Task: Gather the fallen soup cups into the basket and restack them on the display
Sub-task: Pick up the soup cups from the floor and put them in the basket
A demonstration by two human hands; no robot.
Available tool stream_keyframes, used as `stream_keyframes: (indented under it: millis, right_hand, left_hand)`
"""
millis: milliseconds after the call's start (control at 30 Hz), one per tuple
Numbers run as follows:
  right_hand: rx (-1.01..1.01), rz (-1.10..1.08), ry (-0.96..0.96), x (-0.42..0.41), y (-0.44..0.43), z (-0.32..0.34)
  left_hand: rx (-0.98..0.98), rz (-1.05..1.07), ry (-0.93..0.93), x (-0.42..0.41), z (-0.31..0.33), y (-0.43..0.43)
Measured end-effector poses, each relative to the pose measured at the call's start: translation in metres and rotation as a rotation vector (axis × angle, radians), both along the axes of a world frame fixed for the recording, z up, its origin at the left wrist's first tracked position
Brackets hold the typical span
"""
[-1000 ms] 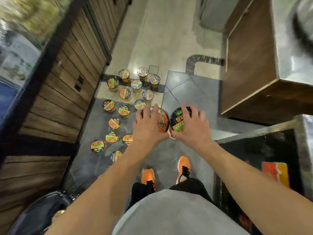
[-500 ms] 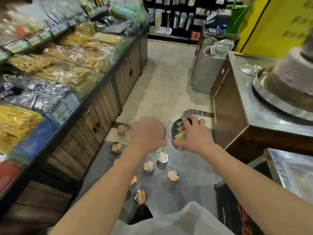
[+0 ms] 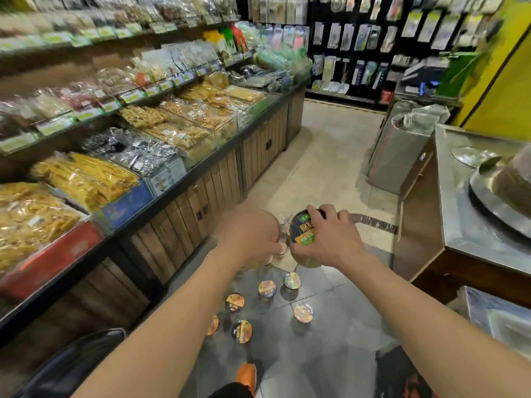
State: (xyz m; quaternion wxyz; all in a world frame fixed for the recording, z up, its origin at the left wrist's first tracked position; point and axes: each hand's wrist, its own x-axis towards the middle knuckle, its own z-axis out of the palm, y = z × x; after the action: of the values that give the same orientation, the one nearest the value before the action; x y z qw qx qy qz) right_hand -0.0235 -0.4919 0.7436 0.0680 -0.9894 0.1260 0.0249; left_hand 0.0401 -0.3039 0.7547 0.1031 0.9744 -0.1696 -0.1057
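Down on the floor (image 3: 330,354), head view: several soup cups (image 3: 267,288) sit ungathered below my arms. My right hand (image 3: 330,242) grips a black-and-green cup (image 3: 304,231); the blurred left hand (image 3: 250,237) has a grip I cannot tell. I judge most gathering and all restacking undone.

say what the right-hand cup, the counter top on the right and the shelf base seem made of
Soup cup in the right hand: likely paper or plastic, glossy printed label. Counter top: metal, probably stainless steel, dull grey sheen. Shelf base: wood-look planks with visible seams, possibly laminate.
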Motion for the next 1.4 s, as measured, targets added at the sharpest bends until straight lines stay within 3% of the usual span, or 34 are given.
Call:
stream_keyframes:
  millis: [467, 1100, 1400]
  right_hand:
    - [0.063, 0.259, 0.089, -0.055, 0.083, 0.010]
    - [0.073, 0.637, 0.144, -0.054, 0.438, -0.021]
    - [0.068, 0.727, 0.224, -0.053, 0.540, -0.069]
  left_hand:
    - [0.041, 0.245, 0.024, -0.106, 0.013, 0.095]
    - [0.014, 0.667, 0.064, -0.173, -0.019, 0.448]
    - [-0.038, 0.767, 0.090, -0.183, -0.079, 0.544]
